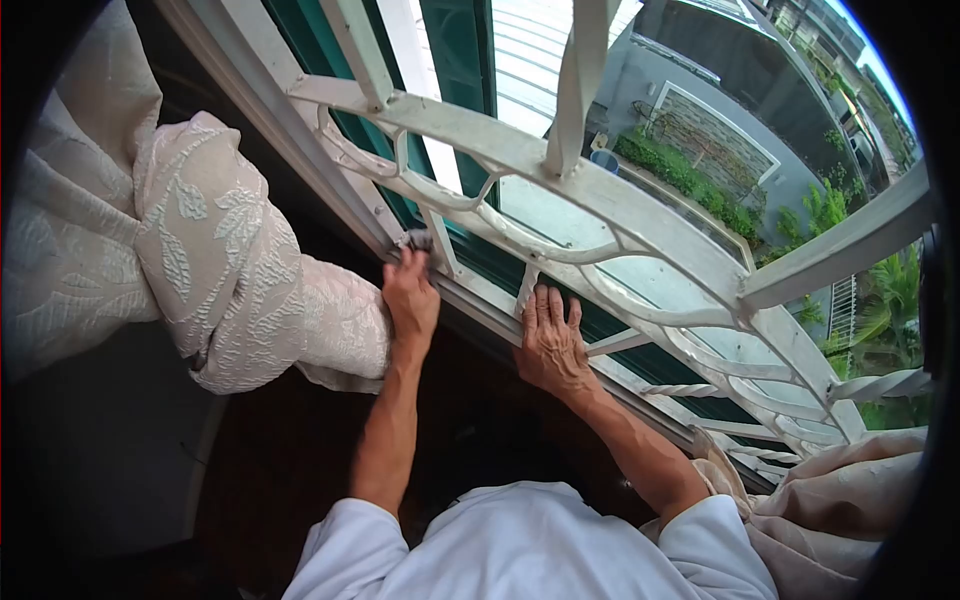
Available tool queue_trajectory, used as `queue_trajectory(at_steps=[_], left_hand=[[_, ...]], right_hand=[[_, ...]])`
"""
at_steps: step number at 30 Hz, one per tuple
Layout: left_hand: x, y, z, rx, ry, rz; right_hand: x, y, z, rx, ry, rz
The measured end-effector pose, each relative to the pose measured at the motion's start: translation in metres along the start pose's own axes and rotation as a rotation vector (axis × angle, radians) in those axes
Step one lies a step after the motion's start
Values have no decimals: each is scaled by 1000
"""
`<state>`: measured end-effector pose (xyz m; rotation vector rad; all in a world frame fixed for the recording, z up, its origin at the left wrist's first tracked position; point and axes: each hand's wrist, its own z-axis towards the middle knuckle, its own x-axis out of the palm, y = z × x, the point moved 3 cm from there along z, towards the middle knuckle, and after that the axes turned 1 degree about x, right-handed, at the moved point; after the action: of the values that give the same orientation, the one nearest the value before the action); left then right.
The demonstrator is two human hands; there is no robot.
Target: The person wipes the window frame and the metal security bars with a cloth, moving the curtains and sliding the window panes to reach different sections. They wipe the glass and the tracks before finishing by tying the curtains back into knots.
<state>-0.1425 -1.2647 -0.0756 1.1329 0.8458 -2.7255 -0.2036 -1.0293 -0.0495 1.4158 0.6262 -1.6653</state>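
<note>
My left hand [410, 295] is at the lower window frame, its fingers closed on a small grey cloth [417, 240] that looks blurred. The cloth touches the frame beside the white metal grille [580, 215]. Farther right, my right hand [553, 340] rests with fingers stretched out on the lower part of the grille, next to a twisted bar [527, 290]. Nothing shows in that hand. Dark green window panels [460, 60] stand behind the bars.
A knotted cream curtain [225, 250] hangs at the left, close to my left forearm. Another curtain [840, 490] is bunched at the lower right. Outside are a grey wall [640, 90] and green plants [690, 180]. The grille bulges outward.
</note>
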Motion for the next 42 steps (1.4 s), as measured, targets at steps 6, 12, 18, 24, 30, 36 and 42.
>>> queue_trajectory(at_steps=[6,12,18,24,30,36,42], left_hand=[[-26,-65,-40,56,77,-224],[-20,-83,-44,257,193,-258],[-51,-27,-1,-526,123,-696],[-49,-2,48,-433,-8,-559],[-54,-4,85,246,208,-3],[-46,-10,92,237,451,-103],[-4,7,92,312,474,-112]], right_hand=[[8,-1,0,31,-29,-34],[4,-2,-2,38,5,-35],[1,2,-1,69,-13,-21],[3,0,-4,113,5,-25],[5,0,-4,133,-5,-3],[2,0,-5,133,-18,6],[3,2,-6,135,-35,-34]])
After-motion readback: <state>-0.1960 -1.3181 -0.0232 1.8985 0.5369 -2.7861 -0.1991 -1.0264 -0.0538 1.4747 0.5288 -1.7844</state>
